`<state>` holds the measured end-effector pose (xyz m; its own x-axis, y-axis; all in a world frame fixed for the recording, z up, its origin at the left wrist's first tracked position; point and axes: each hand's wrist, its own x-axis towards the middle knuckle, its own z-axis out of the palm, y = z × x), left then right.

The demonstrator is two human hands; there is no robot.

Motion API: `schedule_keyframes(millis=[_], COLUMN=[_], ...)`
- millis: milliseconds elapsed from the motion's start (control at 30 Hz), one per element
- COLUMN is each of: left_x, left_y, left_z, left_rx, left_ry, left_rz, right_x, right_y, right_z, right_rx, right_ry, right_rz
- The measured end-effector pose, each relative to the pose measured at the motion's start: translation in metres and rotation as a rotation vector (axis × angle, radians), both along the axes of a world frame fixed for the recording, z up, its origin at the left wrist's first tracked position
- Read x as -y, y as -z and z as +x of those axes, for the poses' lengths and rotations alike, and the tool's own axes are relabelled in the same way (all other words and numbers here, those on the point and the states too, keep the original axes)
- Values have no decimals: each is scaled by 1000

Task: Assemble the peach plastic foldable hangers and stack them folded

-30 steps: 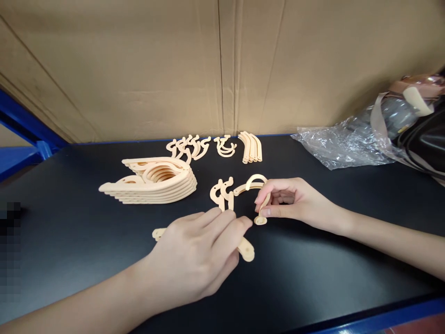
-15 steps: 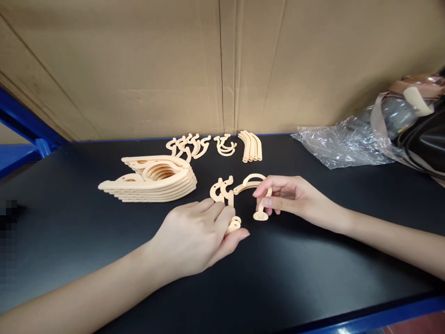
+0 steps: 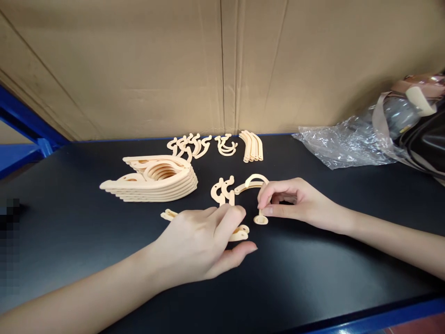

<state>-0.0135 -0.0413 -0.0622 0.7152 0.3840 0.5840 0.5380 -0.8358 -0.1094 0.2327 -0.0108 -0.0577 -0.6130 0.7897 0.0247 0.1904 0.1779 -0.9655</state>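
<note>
Brown cardboard panels [image 3: 139,69] make up the whole backdrop on my feed, with a smooth black tabletop [image 3: 313,269] in front. My landmark's gonna be the stack of flat, looped, beige plastic-looking frames [image 3: 149,185].

So, hands first. The left hand [image 3: 200,239] is nearer the camera than the stack and off to its right. Its fingers curl over a narrow, beige, plastic-looking double bar [image 3: 239,233] whose ends poke out on both sides. The thumb sticks out away from it, so I honestly can't tell if there's any real grip. The right hand [image 3: 292,202], further right of the stack, has thumb and fingers pinched on a beige, curved, plastic-looking hook [image 3: 260,220], rounded foot downward.

Just past the left hand, right of the stack, I've got two beige, hook-ended, plastic-looking pieces [image 3: 222,191] side by side.

Farther back than the stack: a cluster of small beige hook-ended parts [image 3: 189,146], then some thin beige curved parts [image 3: 226,146], then a bunch of curved beige bars [image 3: 251,146]. Way right of the stack there's a crumpled clear plastic bag [image 3: 344,146], and far left of it, a blue metal frame [image 3: 24,120].
</note>
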Motion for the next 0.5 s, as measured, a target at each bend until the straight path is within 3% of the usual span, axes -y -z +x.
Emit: schedule_keyframes(millis=[167,500], left_x=[3,2], left_y=[-2,-8], left_z=[2,5], left_rx=[-11,-80], left_ry=[38,52], left_rz=[-46,80], right_x=[-1,-1], right_y=[1,0], right_z=[1,-1], right_rx=[-19,-60], right_ry=[-24,-32], right_rz=[-1,-13])
